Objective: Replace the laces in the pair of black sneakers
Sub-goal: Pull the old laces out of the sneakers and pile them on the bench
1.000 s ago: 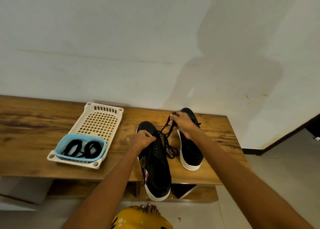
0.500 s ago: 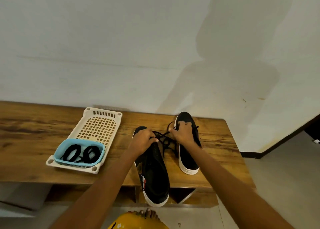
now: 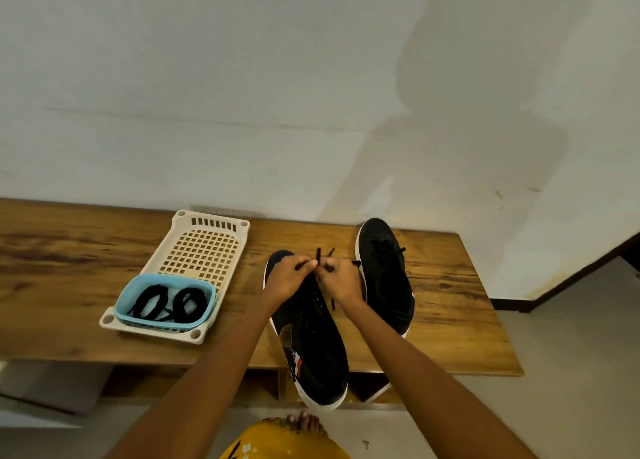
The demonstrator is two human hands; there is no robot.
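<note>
Nearest, the near sneaker point(image 3: 311, 347) lies on the wooden surface point(image 3: 450, 306), heel overhanging the front edge. Left hand point(image 3: 289, 278) and right hand point(image 3: 341, 280) meet over its toe end, each pinching a black lace point(image 3: 323, 261) end; eyelets below look bare. Looks like early lacing or last unlacing, can't tell which. Blue tub point(image 3: 166, 301) in the cream tray point(image 3: 204, 247) holds coiled spare laces point(image 3: 169, 304). Far sneaker point(image 3: 388, 271) is laced, probably untouched.

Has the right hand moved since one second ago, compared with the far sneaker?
Yes. The right hand came off the far sneaker and moved left, meeting the left hand over the near sneaker.
</note>
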